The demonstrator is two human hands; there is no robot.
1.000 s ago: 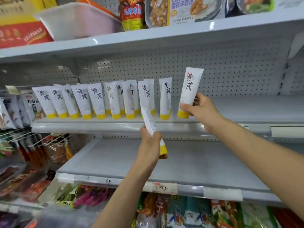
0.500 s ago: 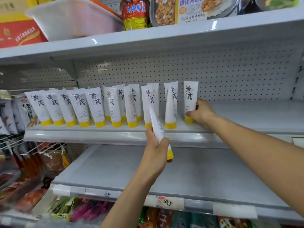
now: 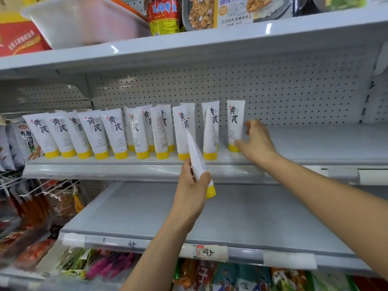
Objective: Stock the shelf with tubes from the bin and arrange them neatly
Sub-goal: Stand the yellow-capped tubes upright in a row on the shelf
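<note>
At frame centre the left hand (image 3: 192, 184) grips a tube (image 3: 197, 159) cap-down. The right hand (image 3: 255, 141), fingers spread, sits beside the rightmost tube (image 3: 235, 122) standing on the shelf (image 3: 315, 145).

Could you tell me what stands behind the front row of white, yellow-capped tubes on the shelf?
More of the same white tubes stand behind, then the white perforated back panel. Their lower halves and exact count are covered.
</note>
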